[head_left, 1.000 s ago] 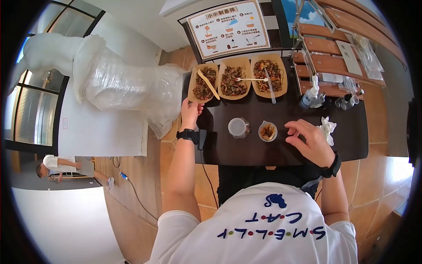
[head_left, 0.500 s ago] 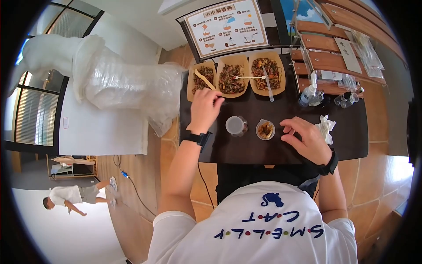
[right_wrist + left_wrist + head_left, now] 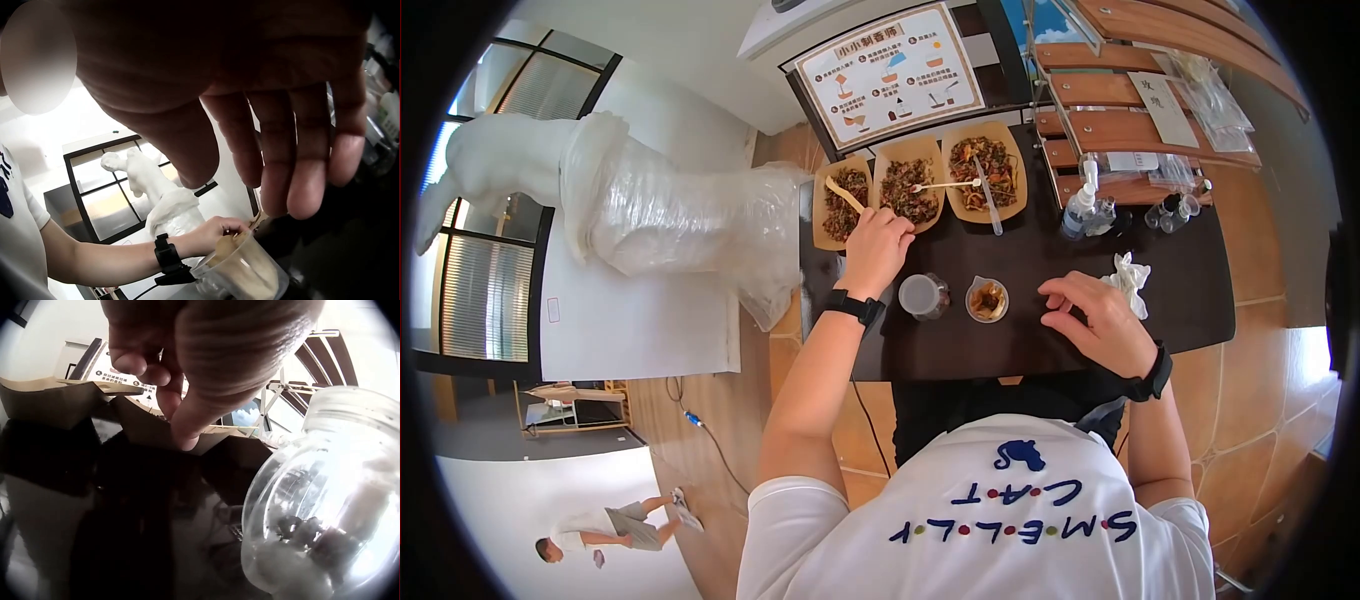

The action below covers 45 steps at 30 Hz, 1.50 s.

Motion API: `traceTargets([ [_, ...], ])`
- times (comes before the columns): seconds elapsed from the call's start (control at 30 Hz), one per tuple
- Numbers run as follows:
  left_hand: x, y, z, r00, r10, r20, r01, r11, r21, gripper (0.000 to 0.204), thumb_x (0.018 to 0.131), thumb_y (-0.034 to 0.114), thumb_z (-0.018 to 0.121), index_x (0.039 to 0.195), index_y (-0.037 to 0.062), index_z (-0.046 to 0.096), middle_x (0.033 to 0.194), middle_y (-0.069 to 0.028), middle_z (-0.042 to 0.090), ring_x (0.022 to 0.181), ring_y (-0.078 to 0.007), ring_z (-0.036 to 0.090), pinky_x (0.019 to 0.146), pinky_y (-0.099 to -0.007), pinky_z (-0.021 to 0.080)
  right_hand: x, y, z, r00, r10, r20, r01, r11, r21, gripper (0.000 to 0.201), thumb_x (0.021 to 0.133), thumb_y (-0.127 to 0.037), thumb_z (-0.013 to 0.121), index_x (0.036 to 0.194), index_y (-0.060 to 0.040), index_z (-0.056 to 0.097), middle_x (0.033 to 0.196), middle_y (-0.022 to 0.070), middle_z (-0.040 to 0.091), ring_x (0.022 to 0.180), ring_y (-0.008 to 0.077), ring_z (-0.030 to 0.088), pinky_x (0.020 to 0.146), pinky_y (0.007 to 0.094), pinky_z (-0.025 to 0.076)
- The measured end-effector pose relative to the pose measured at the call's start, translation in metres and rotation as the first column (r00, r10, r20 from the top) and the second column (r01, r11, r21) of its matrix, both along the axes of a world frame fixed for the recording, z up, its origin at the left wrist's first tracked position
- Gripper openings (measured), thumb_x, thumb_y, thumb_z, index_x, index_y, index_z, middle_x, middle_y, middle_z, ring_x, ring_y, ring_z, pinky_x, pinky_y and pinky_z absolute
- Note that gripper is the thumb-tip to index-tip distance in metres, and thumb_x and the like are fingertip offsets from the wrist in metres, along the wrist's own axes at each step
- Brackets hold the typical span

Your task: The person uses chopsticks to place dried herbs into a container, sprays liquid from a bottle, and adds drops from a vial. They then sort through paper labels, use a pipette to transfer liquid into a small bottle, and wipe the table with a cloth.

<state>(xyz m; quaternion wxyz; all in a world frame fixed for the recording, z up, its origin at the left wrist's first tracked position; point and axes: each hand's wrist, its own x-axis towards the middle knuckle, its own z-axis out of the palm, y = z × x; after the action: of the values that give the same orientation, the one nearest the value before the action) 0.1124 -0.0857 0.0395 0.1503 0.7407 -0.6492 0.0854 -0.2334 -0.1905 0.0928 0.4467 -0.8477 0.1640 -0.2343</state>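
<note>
Three brown paper trays of dried plant bits stand in a row: a left tray (image 3: 821, 225), a middle tray (image 3: 927, 222) and a right tray (image 3: 1006, 208). My left hand (image 3: 876, 253) pinches the middle tray's near rim, its thumb (image 3: 187, 434) against the outer wall. A wooden spoon (image 3: 846, 194) lies in the left tray. Below my left hand stands a clear lidded jar (image 3: 920, 296) holding dark bits. Beside it, a small clear cup (image 3: 987, 300) contains brownish dried pieces. Just right of the cup, my right hand (image 3: 1100, 318) holds nothing, its fingers loosely bent.
A light spoon (image 3: 946, 184) bridges the middle and right trays. A clear stick (image 3: 988, 198) rests in the right tray. An instruction board (image 3: 890, 75) stands behind. Pump bottles (image 3: 1078, 212), a crumpled tissue (image 3: 1130, 283) and a wooden rack (image 3: 1105, 130) are to the right.
My left hand has let go of the left tray and moved right to the middle tray's near edge. The right hand stays beside the cup. A person in the background has walked across.
</note>
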Motion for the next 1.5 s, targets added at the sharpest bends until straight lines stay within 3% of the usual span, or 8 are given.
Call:
traceTargets([
  [0.33,-0.021,-0.009,0.031,0.966,0.061,-0.249,-0.052,0.998,0.044,0.016,0.084,0.018,0.077,0.098,0.0098,0.074,0.094,-0.0046,0.067,0.098,-0.0272,0.061,0.086,-0.0395,0.05,-0.004,-0.002,-0.008,0.999,0.02,-0.037,-0.02,1.0,0.016,0.026,0.088,-0.011,0.074,0.109,0.0006,0.064,0.089,0.0136,0.064,0.079,0.0299,0.064,0.072,0.0382,0.051],
  [0.43,-0.025,-0.023,0.033,0.943,-0.126,-0.307,0.128,0.992,-0.014,0.018,0.087,0.019,0.075,0.101,0.0074,0.075,0.11,-0.0086,0.068,0.106,-0.0309,0.059,0.096,-0.0395,0.048,-0.005,-0.003,-0.008,0.999,0.027,-0.034,-0.026,1.0,0.012,0.025,0.088,-0.011,0.073,0.109,0.001,0.064,0.09,0.0139,0.064,0.08,0.0301,0.064,0.072,0.0385,0.051],
  [0.57,-0.035,-0.034,0.027,0.928,-0.274,-0.251,0.317,0.937,0.148,0.019,0.09,0.019,0.071,0.104,0.007,0.076,0.132,-0.0058,0.063,0.12,-0.0343,0.047,0.106,-0.0424,0.041,-0.01,-0.001,-0.009,0.999,0.006,-0.036,-0.005,1.0,0.026,0.026,0.088,-0.011,0.073,0.109,0.0016,0.064,0.09,0.0143,0.064,0.081,0.0304,0.065,0.073,0.0388,0.052],
  [0.8,-0.04,-0.038,0.012,0.941,-0.294,-0.166,0.33,0.905,0.267,0.038,0.092,0.025,0.069,0.123,0.0035,0.07,0.134,-0.0085,0.064,0.118,-0.0329,0.049,0.105,-0.0422,0.043,-0.02,-0.001,-0.012,0.999,-0.003,-0.044,0.004,1.0,0.019,0.026,0.088,-0.011,0.073,0.108,0.0019,0.063,0.091,0.0145,0.065,0.082,0.0307,0.065,0.073,0.0394,0.052],
  [1.13,-0.041,-0.03,0.024,0.932,-0.285,-0.223,0.347,0.879,0.327,0.039,0.093,0.023,0.068,0.125,0.0018,0.068,0.139,-0.0069,0.062,0.12,-0.0333,0.048,0.107,-0.042,0.041,-0.015,-0.001,-0.015,0.999,0.013,-0.05,-0.013,1.0,0.001,0.026,0.089,-0.013,0.073,0.109,0.0005,0.063,0.09,0.0136,0.064,0.081,0.0309,0.064,0.072,0.0401,0.052],
  [1.33,-0.042,-0.009,0.059,0.911,-0.296,-0.289,0.348,0.925,0.151,0.044,0.092,0.02,0.07,0.131,0.0021,0.063,0.136,-0.0113,0.062,0.122,-0.0336,0.05,0.107,-0.0421,0.042,-0.016,-0.002,-0.015,0.998,0.004,-0.06,-0.003,1.0,0.011,0.026,0.089,-0.014,0.073,0.11,0.0001,0.063,0.09,0.0132,0.064,0.082,0.0308,0.064,0.073,0.0397,0.052],
  [1.43,-0.05,0.017,0.074,0.865,-0.123,-0.487,0.111,0.992,-0.054,0.056,0.09,0.009,0.073,0.141,0.0035,0.053,0.131,-0.0116,0.062,0.113,-0.0273,0.058,0.1,-0.036,0.045,-0.013,-0.002,-0.015,0.997,0.01,-0.074,-0.008,1.0,0.028,0.028,0.089,-0.013,0.073,0.112,-0.0002,0.062,0.092,0.0134,0.064,0.084,0.0308,0.065,0.075,0.0392,0.053],
  [1.5,-0.06,0.037,0.067,0.828,-0.089,-0.553,0.024,0.992,-0.124,0.06,0.09,0.01,0.074,0.144,0.0034,0.049,0.132,-0.0111,0.06,0.113,-0.0248,0.057,0.099,-0.0347,0.045,-0.006,-0.001,-0.012,0.998,0.024,-0.054,-0.021,0.998,0.061,0.046,0.085,-0.014,0.077,0.125,-0.0017,0.058,0.104,0.0145,0.062,0.091,0.0322,0.065,0.081,0.0392,0.053],
])
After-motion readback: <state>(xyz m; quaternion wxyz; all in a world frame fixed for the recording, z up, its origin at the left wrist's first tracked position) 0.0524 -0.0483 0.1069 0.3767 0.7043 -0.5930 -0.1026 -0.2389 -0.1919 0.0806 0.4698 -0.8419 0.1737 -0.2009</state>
